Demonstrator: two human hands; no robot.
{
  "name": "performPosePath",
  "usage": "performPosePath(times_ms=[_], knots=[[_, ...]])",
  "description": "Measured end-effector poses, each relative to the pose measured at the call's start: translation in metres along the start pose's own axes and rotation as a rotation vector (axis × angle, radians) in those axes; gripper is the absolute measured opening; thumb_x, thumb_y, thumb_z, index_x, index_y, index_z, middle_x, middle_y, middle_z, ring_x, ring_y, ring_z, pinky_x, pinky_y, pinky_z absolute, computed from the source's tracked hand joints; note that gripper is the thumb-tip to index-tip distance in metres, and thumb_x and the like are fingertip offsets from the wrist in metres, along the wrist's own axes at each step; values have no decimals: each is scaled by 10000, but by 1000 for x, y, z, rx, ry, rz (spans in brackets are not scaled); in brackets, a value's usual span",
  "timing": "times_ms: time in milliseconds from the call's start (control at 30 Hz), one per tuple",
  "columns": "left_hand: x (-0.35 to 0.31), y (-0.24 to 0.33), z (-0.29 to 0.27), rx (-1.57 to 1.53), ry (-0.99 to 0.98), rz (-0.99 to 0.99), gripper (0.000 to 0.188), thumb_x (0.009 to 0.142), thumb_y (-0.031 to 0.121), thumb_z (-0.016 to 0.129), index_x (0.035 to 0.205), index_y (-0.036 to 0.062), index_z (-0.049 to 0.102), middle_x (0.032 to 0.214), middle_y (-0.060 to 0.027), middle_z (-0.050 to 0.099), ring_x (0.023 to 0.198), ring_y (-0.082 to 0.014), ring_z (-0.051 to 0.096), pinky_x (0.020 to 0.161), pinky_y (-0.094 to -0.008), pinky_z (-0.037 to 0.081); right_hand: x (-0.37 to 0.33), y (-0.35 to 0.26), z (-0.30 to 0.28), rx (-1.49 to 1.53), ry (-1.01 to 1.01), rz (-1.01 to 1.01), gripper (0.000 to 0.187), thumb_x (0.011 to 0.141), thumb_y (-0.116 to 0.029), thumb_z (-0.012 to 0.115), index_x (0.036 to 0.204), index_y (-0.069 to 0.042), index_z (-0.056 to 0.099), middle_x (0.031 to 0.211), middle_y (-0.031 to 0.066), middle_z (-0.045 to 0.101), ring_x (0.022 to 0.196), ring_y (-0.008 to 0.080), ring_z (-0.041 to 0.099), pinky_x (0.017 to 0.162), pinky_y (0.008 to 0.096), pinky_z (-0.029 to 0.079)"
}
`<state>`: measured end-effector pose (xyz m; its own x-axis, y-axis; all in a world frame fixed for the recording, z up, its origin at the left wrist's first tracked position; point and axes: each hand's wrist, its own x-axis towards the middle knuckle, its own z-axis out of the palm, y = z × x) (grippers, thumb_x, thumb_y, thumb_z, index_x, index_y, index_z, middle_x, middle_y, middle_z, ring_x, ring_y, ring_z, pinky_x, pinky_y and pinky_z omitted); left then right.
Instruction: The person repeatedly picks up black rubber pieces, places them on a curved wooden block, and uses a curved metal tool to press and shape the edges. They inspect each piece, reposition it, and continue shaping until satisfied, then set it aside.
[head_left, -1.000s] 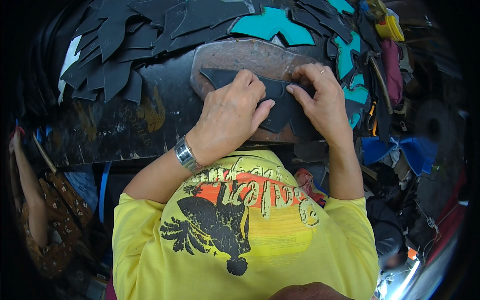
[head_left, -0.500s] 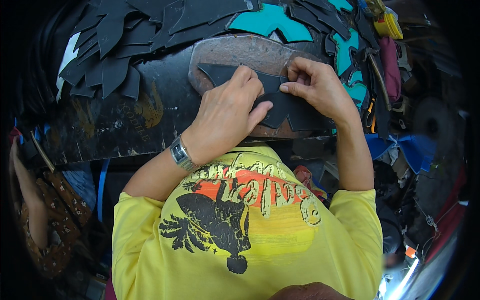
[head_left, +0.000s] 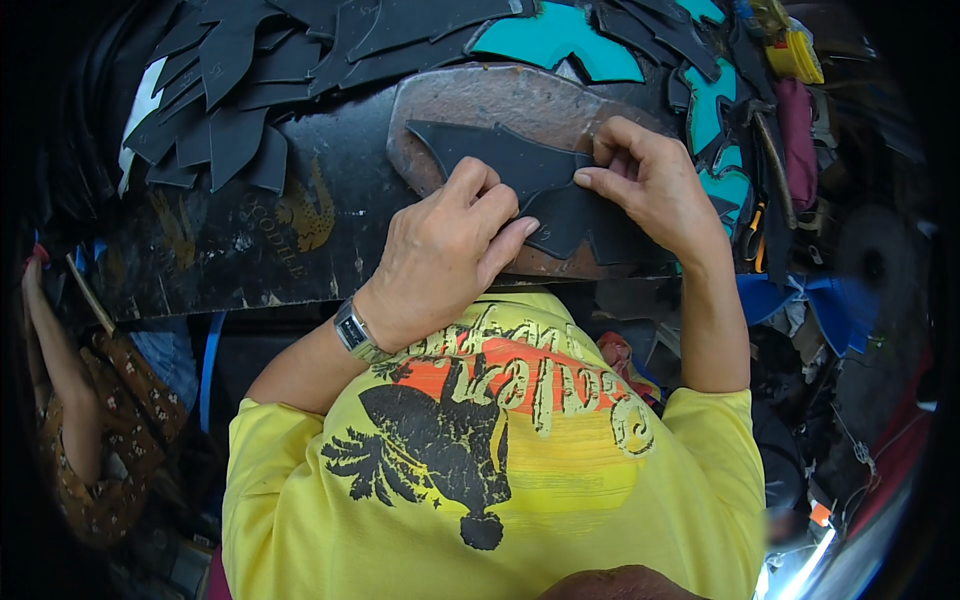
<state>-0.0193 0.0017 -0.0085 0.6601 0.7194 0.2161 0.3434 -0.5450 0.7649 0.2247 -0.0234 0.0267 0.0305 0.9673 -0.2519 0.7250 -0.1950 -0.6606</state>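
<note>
Lower and nearer the worker's body than half a second earlier, the left hand (head_left: 440, 235) uncovers more of the upper dark piece (head_left: 490, 150) on the bench. Its fingers are curled and its thumb extended over the near side of the work; whether they grip anything cannot be told. The upper piece lies beyond and to the right of that hand, its long axis running left to right and dipping slightly rightward. Just below it, toward the worker, sits the lower dark piece (head_left: 570, 225); whether they overlap or merely meet is unclear. At their right, the right hand (head_left: 655, 190) is nearest the seam's end, thumb and forefinger nearly closed on the edge.

From the left, pointed, leaf-like black cutouts (head_left: 235, 60) fan across a scuffed, glossy black bench top (head_left: 350, 160). Under the matte, flat work pieces, all curves and sharp tips, spreads a mottled brown slab (head_left: 440, 90) with a rounded outline. Beyond it lies a smooth, notched teal cutout (head_left: 560, 42); farther right stands a yellow container (head_left: 795, 62).
</note>
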Motion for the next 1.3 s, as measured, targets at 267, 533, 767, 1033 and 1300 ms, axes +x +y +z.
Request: performPosePath(times_ms=[267,533,767,1033,1300], knots=[[9,1,5,76,11,-2,201,906,174,751,865,41,607,866,-89,546,661,-284,634,571,-380,501,-1,8,3,2,29,-27,372,765,-202,872,893,-16,577,658,76,517,604,166,478,569,329,434],[12,1,4,118,-15,1,197,900,172,746,865,47,598,858,-97,539,664,-313,633,564,-411,496,-4,-8,10,-184,74,21,391,737,-234,870,930,-36,594,781,119,601,687,288,614,632,401,493],[15,-2,0,89,-35,24,206,913,183,728,844,28,611,861,-96,546,672,-311,638,588,-418,503,-25,-16,49,-197,252,-522,392,787,22,739,1168,-33,666,1056,120,638,919,330,648,762,397,547],[16,-21,-23,-200,-143,27,139,908,87,699,1017,4,675,1057,-147,581,902,-301,635,805,-357,525,-48,-17,54,-230,197,-434,512,786,-88,813,1274,-11,678,1189,161,618,1038,326,603,887,403,515],[9,-27,-32,39,-66,52,317,805,75,786,1105,57,686,1132,-111,625,1100,-323,623,932,-404,516,-47,-17,52,-141,222,-418,391,803,-98,803,1188,-68,740,1148,157,659,1011,331,636,854,399,535]])
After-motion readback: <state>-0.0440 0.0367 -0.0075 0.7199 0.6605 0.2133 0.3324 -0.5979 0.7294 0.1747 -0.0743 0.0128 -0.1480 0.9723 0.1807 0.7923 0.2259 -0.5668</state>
